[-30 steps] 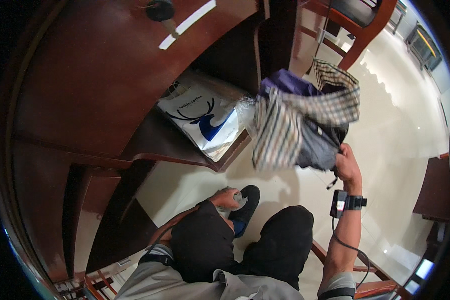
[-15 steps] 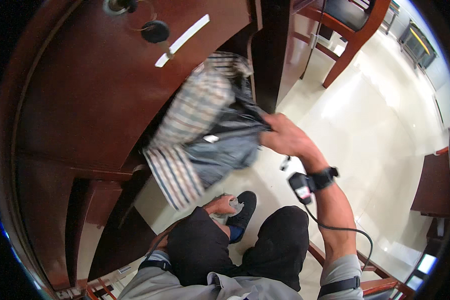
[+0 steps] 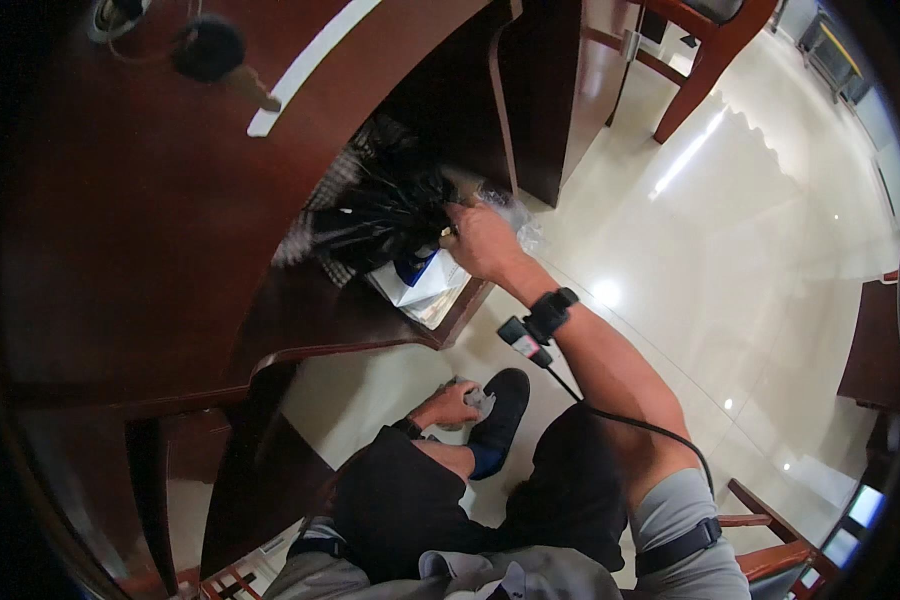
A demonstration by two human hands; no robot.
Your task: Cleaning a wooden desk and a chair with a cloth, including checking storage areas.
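Observation:
My right hand (image 3: 485, 240) reaches into the open shelf under the desk, its fingers closed on a black plastic bag (image 3: 380, 215). Checked fabric (image 3: 335, 190) lies against the bag's left side, mostly in shadow. Under the bag and hand are a stack of papers (image 3: 435, 302) and a small blue object (image 3: 415, 267) of unclear kind. Low down by my dark shoe (image 3: 503, 405), my left hand (image 3: 444, 406) is closed on a crumpled greyish cloth or tissue (image 3: 482, 403).
The dark red desk (image 3: 150, 260) fills the left side, with a white strip (image 3: 310, 70) and a round black item (image 3: 208, 48) on top. Clear plastic (image 3: 518, 215) shows beyond my right hand. A wooden chair (image 3: 695, 80) stands at the far right on the pale tiled floor (image 3: 690, 260).
My right hand has moved forward and left, carrying the black bag and checked fabric from over the floor into the shelf. The papers there now show. My left hand keeps its grip near the shoe.

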